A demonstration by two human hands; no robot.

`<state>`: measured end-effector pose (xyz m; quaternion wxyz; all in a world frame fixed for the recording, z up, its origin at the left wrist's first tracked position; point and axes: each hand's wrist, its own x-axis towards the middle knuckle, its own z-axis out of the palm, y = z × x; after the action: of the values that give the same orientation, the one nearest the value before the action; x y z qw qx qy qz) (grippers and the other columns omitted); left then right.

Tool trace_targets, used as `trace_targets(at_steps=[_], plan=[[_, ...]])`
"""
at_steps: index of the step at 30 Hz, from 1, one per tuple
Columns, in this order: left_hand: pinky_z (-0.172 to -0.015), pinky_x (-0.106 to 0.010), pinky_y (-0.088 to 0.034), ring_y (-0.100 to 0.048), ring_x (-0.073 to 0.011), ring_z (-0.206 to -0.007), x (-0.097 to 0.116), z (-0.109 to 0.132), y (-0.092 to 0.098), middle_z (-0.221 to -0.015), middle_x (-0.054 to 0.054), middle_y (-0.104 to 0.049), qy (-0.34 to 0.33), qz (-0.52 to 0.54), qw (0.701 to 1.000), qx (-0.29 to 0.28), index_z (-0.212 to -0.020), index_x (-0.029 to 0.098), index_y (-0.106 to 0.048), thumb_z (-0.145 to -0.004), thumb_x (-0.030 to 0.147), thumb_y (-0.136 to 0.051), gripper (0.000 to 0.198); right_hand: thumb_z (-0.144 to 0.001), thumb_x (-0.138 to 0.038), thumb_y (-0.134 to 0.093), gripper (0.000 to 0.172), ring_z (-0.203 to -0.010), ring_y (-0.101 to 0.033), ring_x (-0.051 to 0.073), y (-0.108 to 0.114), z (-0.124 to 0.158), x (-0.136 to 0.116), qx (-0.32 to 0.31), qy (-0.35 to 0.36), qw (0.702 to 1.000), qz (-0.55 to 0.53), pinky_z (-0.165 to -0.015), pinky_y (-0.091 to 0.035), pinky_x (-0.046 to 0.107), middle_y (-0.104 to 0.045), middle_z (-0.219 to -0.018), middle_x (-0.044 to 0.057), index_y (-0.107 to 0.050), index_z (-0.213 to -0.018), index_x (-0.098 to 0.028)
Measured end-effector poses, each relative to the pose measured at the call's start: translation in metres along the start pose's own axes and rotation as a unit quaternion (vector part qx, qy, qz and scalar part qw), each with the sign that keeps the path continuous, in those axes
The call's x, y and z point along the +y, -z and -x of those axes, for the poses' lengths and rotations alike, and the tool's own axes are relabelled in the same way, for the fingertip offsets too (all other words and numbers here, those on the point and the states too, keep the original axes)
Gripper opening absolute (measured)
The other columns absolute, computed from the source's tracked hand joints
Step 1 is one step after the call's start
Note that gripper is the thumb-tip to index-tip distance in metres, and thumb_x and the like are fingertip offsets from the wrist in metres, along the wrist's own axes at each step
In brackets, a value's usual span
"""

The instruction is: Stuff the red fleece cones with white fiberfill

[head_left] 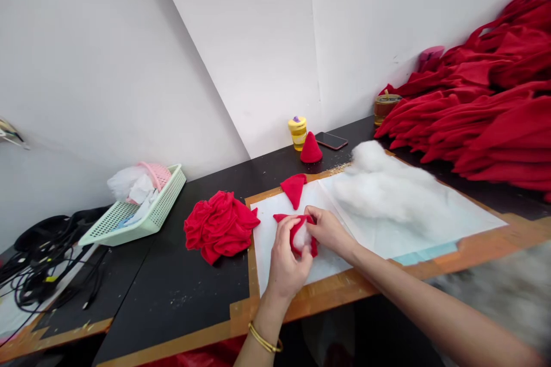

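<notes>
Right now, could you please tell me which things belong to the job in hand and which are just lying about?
In hand: small red fabric cone; white fluffy stuffing heap; crumpled red fabric pile.
Lying about: yellow plastic jar; dark flat phone; pale green plastic basket; black cables.

- No word, number, brand or sign is showing clearly enough to read anywhere in the frame.
- The yellow jar (pixel 298 133), upper centre, is showing its surface too small and blurred to make out any print.
</notes>
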<state>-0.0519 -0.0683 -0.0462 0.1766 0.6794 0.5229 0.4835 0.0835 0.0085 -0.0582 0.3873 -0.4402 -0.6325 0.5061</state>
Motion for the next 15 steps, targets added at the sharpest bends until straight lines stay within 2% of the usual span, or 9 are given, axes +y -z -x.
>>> trace_targets(at_steps=[3,5,7,10,12,15], plan=[[-0.108,-0.043,-0.047,-0.06,-0.0247,-0.123,-0.002,-0.001,0.004,-0.129,-0.01,-0.066,-0.015,0.007,1.0,0.011,-0.122,0.021,-0.061,-0.079,0.006,-0.051,0.046,-0.066,-0.016,-0.047,0.013,-0.047,-0.046,0.011,-0.002,0.003,-0.002,-0.017,-0.021,0.999,-0.029,-0.044,-0.035,0.021,-0.044,-0.055,-0.008,-0.038,-0.066,-0.024],[-0.101,-0.04,-0.051,-0.065,-0.0224,-0.111,-0.008,-0.005,0.003,-0.113,-0.007,-0.071,0.008,-0.012,0.999,0.051,-0.104,0.022,-0.065,-0.074,0.0,-0.046,0.041,-0.067,-0.018,-0.048,0.014,-0.044,-0.047,0.011,-0.005,0.007,-0.004,-0.035,-0.03,0.998,-0.046,-0.041,-0.036,0.021,-0.043,-0.054,-0.009,-0.036,-0.066,-0.025],[-0.094,-0.038,-0.053,-0.066,-0.0216,-0.1,-0.016,-0.011,0.0,-0.097,-0.005,-0.07,0.024,-0.03,0.996,0.083,-0.085,0.022,-0.062,-0.066,-0.003,-0.043,0.037,-0.067,-0.02,-0.05,0.016,-0.041,-0.047,0.011,-0.009,0.009,-0.004,-0.049,-0.036,0.996,-0.059,-0.038,-0.036,0.021,-0.042,-0.052,-0.01,-0.035,-0.065,-0.025],[-0.09,-0.037,-0.053,-0.065,-0.022,-0.095,-0.02,-0.013,-0.002,-0.089,-0.004,-0.066,0.036,-0.051,0.992,0.106,-0.073,0.022,-0.056,-0.062,-0.004,-0.041,0.032,-0.067,-0.021,-0.052,0.02,-0.039,-0.046,0.01,-0.013,0.01,-0.003,-0.051,-0.043,0.995,-0.069,-0.036,-0.033,0.02,-0.039,-0.05,-0.011,-0.033,-0.065,-0.025],[-0.093,-0.039,-0.052,-0.064,-0.0231,-0.1,-0.016,-0.008,0.001,-0.095,-0.005,-0.066,0.038,-0.062,0.992,0.107,-0.081,0.023,-0.059,-0.064,-0.003,-0.044,0.034,-0.066,-0.019,-0.052,0.021,-0.038,-0.046,0.009,-0.01,0.009,-0.003,-0.045,-0.046,0.995,-0.074,-0.037,-0.032,0.019,-0.038,-0.05,-0.011,-0.032,-0.065,-0.025],[-0.102,-0.044,-0.049,-0.059,-0.0273,-0.12,-0.003,0.005,0.007,-0.123,-0.01,-0.062,0.026,-0.063,0.996,0.06,-0.112,0.023,-0.059,-0.072,0.002,-0.056,0.045,-0.064,-0.017,-0.052,0.021,-0.039,-0.047,0.009,-0.001,0.008,-0.006,-0.051,-0.053,0.994,-0.083,-0.037,-0.032,0.018,-0.04,-0.048,-0.011,-0.033,-0.066,-0.025]])
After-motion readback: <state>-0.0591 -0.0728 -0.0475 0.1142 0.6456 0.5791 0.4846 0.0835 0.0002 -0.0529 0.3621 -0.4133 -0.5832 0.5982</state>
